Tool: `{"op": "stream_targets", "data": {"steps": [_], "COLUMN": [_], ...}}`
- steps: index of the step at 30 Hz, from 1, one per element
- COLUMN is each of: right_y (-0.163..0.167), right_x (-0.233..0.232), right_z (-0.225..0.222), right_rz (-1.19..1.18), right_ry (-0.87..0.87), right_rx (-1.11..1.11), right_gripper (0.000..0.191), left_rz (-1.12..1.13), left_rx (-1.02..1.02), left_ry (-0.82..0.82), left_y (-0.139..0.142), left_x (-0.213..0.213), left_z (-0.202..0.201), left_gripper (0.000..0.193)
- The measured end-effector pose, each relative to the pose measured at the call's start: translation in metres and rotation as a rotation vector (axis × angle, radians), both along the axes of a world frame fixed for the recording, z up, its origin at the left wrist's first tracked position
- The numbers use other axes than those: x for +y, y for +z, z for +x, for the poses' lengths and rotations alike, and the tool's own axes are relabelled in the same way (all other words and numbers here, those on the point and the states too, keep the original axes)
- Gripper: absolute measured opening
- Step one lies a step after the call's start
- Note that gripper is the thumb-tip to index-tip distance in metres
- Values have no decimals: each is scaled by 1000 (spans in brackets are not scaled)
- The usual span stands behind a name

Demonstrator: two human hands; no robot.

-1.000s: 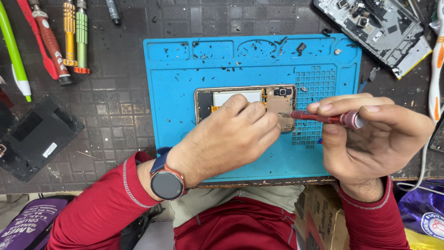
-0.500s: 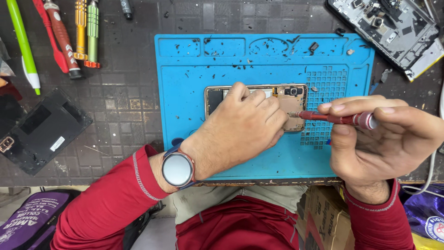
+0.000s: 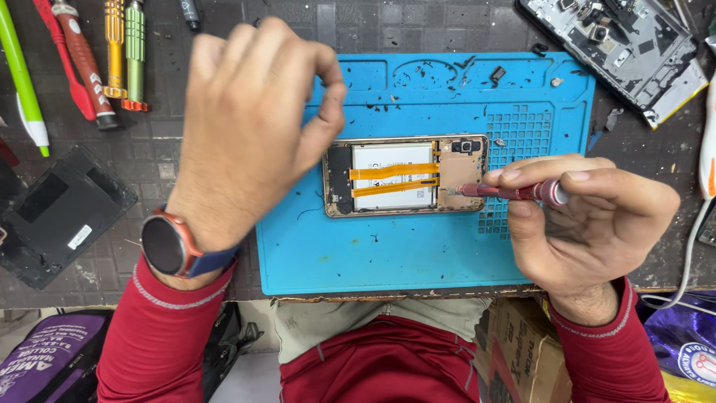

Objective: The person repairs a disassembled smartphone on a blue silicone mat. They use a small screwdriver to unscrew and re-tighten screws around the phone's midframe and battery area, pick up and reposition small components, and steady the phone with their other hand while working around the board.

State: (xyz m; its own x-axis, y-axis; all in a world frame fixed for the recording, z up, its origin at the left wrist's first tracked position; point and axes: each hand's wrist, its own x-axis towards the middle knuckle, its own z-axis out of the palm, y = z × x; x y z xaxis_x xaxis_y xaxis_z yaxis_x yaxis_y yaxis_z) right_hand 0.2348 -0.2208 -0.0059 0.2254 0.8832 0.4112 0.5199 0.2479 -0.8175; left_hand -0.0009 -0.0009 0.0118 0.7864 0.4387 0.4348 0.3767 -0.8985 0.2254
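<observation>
- Opened phone [image 3: 406, 176] lies back-off on the blue repair mat [image 3: 388, 246], about centre of the mat; white battery and two orange flex cables exposed, camera module at its upper right corner.
- Right hand [image 3: 589, 224] nearest the body, to the right of the phone; fingers closed around a red precision screwdriver [image 3: 514, 192], thumb and index pinching the shaft, cap end toward the palm.
- Driver tip sits at the phone's right part, on the tan board cover below the camera; exact screw too small to tell.
- Judgement: keep the driver in line with the screw, press lightly, turn with fingertips only; a slanted tip may slip onto the flex cables or battery.
- Left hand [image 3: 250, 127] raised above the mat's left edge, off the phone; thumb and index tips pinched together, other fingers curled; cannot tell if anything tiny is held between them.
- Smartwatch [image 3: 165, 246] on the left wrist, red sleeves on both arms.
- Judgement: with no hand bracing the phone it may slide; steady the frame before turning.
- Farther on the worktop [image 3: 224, 30]: loose black bits in the mat's top trays, spare screwdrivers [image 3: 119, 52] upper left, a dark back cover [image 3: 56, 213] at left, another stripped phone frame [image 3: 626, 52] upper right.
</observation>
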Motion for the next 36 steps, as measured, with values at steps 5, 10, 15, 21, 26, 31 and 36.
{"op": "stream_targets", "data": {"steps": [5,10,15,21,26,31,36], "right_y": [-2,-5,0,7,4,0,2], "right_x": [3,10,16,23,25,22,16], "right_z": [0,-2,-3,-5,-7,-5,-5], "right_rz": [44,140,189,138,154,176,143], "right_ry": [0,14,73,197,193,114,121], "right_rx": [-40,-138,-217,-127,-75,-126,-39], "right_gripper": [44,50,55,45,45,53,50], "left_rz": [79,109,123,156,184,169,168], "left_rx": [56,109,138,158,182,180,181], "left_ry": [63,105,111,132,152,142,137], "left_y": [-1,-4,-6,-9,-11,-10,-8], "left_x": [9,12,11,12,13,12,12], "left_z": [-11,-20,-21,-21,-21,-23,-24], "left_gripper": [14,11,9,6,5,7,5]}}
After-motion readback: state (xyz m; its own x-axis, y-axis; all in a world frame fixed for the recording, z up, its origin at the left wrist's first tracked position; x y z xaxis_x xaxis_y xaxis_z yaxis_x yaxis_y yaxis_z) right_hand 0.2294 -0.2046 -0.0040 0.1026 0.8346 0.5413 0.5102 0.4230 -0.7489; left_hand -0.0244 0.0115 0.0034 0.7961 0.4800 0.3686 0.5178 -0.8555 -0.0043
